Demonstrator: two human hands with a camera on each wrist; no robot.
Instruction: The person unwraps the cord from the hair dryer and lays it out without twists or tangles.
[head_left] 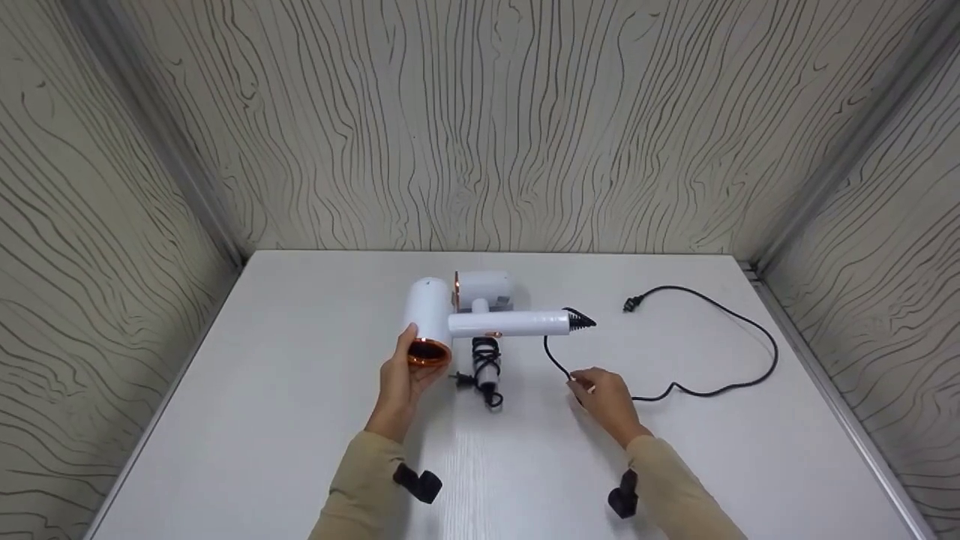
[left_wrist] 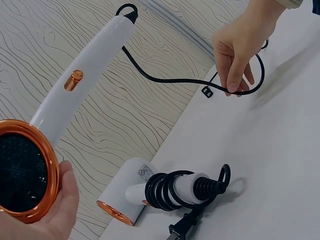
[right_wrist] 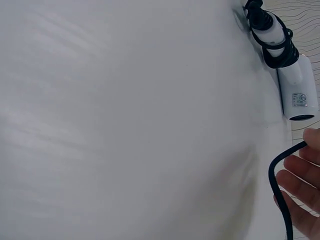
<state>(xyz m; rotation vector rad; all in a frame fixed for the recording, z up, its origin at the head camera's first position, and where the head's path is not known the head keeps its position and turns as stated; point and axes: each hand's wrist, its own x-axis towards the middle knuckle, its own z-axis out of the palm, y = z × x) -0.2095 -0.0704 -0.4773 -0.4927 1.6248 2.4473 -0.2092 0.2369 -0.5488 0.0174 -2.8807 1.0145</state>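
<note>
Head view: the left hand has its grip clamped round the dryer, held above the desk, its handle pointing to three o'clock. At about four o'clock from it, the right hand's grip pinches the cord; the plug lies between twelve and one o'clock from that hand. The cord-wrapped other dryer lies behind. Best, I judge, to keep the dryer steady, leave slack at the handle's end and guide the cord without tugging.
</note>
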